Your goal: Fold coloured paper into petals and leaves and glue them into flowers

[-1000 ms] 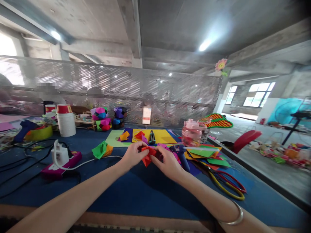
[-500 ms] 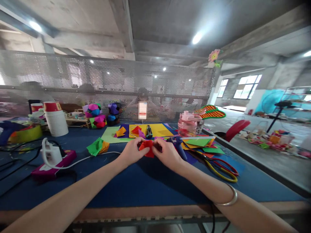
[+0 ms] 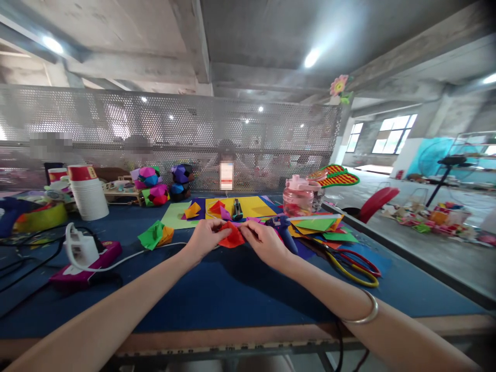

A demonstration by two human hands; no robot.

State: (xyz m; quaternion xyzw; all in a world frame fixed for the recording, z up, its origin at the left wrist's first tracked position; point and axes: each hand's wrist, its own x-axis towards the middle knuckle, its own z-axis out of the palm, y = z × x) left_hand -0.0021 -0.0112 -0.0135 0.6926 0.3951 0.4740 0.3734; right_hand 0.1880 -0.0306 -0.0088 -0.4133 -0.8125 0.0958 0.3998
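Note:
A red folded paper piece (image 3: 231, 236) is held above the blue table between my hands. My left hand (image 3: 206, 238) pinches its left side between thumb and fingers. At its right edge are the closed fingertips of my right hand (image 3: 264, 242), touching the paper; their exact grip is partly hidden. Just beyond lie a utility knife (image 3: 237, 208) and an orange-red folded paper piece (image 3: 217, 207) on yellow paper (image 3: 259, 207). A blue glue gun (image 3: 284, 231) rests right beside my right hand. To the left sits a green and orange folded paper piece (image 3: 155, 235).
On the left are a purple power strip (image 3: 87, 263) with cords and a stack of paper cups (image 3: 89, 194). Scissors (image 3: 354, 266), coloured paper sheets (image 3: 321, 227) and a pink bottle (image 3: 297, 195) stand or lie on the right. A perforated metal screen (image 3: 201, 124) rises behind the table.
The red paper has turned and shows a wider, flatter face now. My left hand has shifted slightly left, and my right fingers have slid to the paper's upper right edge.

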